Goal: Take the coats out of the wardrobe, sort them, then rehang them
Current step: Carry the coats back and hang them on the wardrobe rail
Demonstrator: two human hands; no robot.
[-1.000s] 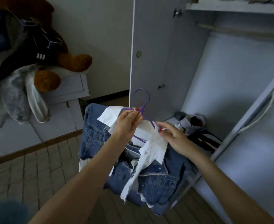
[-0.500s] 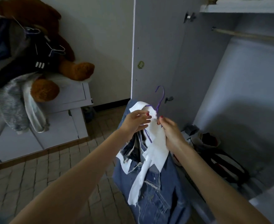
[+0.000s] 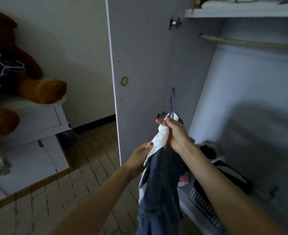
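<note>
You've swung the denim jacket (image 3: pixel 158 189) up off your lap, right hand (image 3: pixel 175 131) gripping its purple hanger (image 3: pixel 171 102), left hand (image 3: pixel 140 156) pinching the white lining, now facing the bare wardrobe rail (image 3: pixel 250 43), ready to rehang

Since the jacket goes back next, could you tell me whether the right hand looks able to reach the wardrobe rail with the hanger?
Probably yes: the rail is bare, with open space between it and the right hand gripping the purple hanger.
</note>
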